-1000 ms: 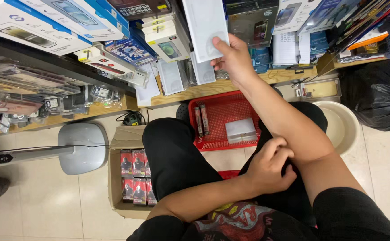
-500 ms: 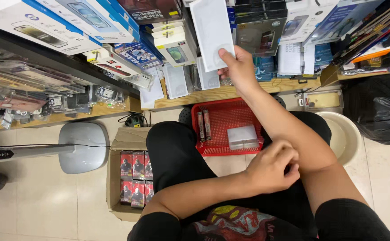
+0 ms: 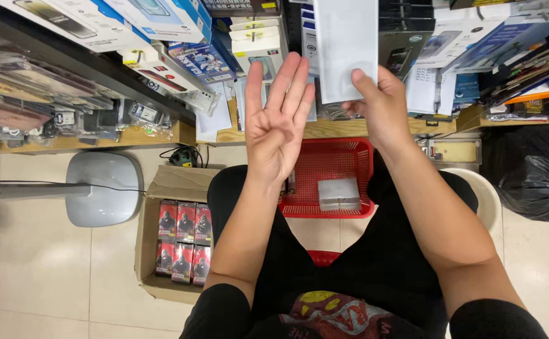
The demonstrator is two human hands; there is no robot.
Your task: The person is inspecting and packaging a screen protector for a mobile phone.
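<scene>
Beyond your fingertips runs the shelf (image 3: 161, 135), crowded with stacked boxes and small packets, the largest thing in view. Well to the left of your left fingers stands a grey fan base (image 3: 102, 188) on the tiled floor, and to the far right of your right fingers slumps a black plastic bag (image 3: 538, 176). Below and to the left of your left wrist sits an open cardboard box (image 3: 161, 188) filled with red packs (image 3: 183, 242) in two rows. Under both wrists, between your knees, lies a red plastic basket (image 3: 334, 163) with a flat grey box (image 3: 339, 193) inside it. Your right hand (image 3: 381, 110) holds the lower end of a flat white package (image 3: 346, 44), thumb on its front face and the other fingers hidden behind it, so the package stands upright above the fingers, in front of the shelf goods. Your left hand (image 3: 277, 122) is raised just to the left of that package, palm toward you, fingers (image 3: 287, 78) straight and spread wide, gripping nothing and apart from the package.
</scene>
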